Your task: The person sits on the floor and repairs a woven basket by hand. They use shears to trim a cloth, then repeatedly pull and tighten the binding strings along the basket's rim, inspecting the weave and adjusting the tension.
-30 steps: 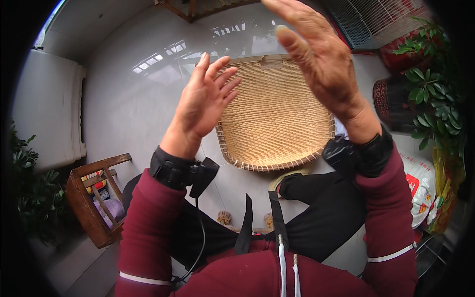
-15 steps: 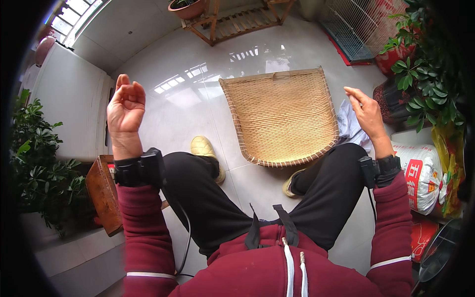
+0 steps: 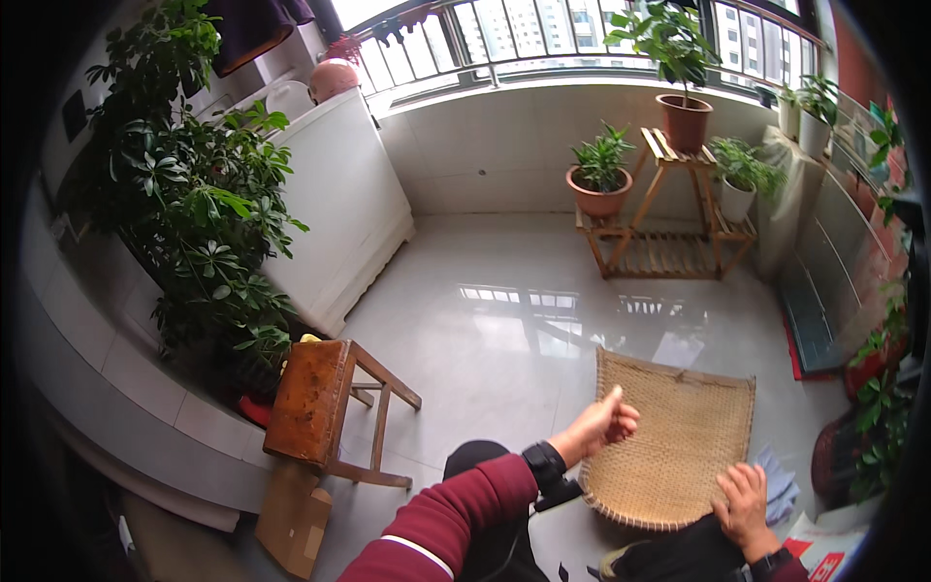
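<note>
A woven wicker winnowing basket (image 3: 669,441) lies flat on the floor in front of me, its straight edge at the far side and its rounded, laced rim toward me. Over its left part hovers my left hand (image 3: 603,425), holding nothing, with the thumb raised away from loosely curled fingers. My right hand (image 3: 744,504) is by the basket's near right edge, close to my right knee, fingers stretched and slightly bent, with nothing in it. Whether either hand touches the basket is hard to tell. Each wrist wears a black strapped device.
A wooden stool (image 3: 310,403) lies tipped over at left, above a cardboard box (image 3: 294,519). Leafy plants (image 3: 208,213) and a white cabinet (image 3: 339,189) stand behind it. Farther off is a wooden plant stand (image 3: 669,254) with pots. Right of the basket lies pale cloth (image 3: 776,485).
The view has swung left and up, showing the window and stool. My left hand has moved from well left of the basket to over it; my right hand has come down toward my knee.
</note>
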Tool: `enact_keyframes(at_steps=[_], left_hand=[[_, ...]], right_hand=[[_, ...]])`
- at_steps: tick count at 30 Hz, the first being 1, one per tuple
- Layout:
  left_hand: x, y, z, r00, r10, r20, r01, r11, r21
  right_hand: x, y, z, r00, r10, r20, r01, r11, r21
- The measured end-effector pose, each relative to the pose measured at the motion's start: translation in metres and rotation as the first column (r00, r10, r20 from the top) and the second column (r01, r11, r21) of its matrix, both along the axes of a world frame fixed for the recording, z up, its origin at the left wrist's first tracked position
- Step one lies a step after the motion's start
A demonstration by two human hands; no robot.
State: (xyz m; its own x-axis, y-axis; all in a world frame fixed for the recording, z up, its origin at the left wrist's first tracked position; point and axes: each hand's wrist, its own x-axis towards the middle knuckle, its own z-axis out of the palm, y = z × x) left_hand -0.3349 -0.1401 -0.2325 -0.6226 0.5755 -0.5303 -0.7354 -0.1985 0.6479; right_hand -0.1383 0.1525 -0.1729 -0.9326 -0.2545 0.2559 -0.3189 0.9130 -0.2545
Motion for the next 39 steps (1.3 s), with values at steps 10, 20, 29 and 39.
enact_keyframes(at_steps=[10,20,29,39], left_hand=[[-0.106,0.006,-0.066,0.940,0.058,0.337,-0.070,0.997,0.026],[-0.096,0.020,-0.102,0.957,-0.038,0.288,0.073,0.991,-0.110],[-0.053,-0.050,0.169,0.847,0.278,0.454,-0.356,0.930,0.095],[-0.146,-0.213,0.477,0.948,-0.083,0.307,-0.263,0.337,0.904]], right_hand=[[-0.086,0.070,-0.015,0.793,0.259,0.551,-0.305,0.952,-0.010],[-0.146,0.060,0.022,0.720,0.190,0.668,-0.255,0.967,0.000],[-0.236,-0.139,0.151,0.843,0.251,0.476,-0.152,0.960,-0.236],[-0.359,-0.314,0.405,0.945,0.314,0.095,-0.312,0.949,-0.034]])
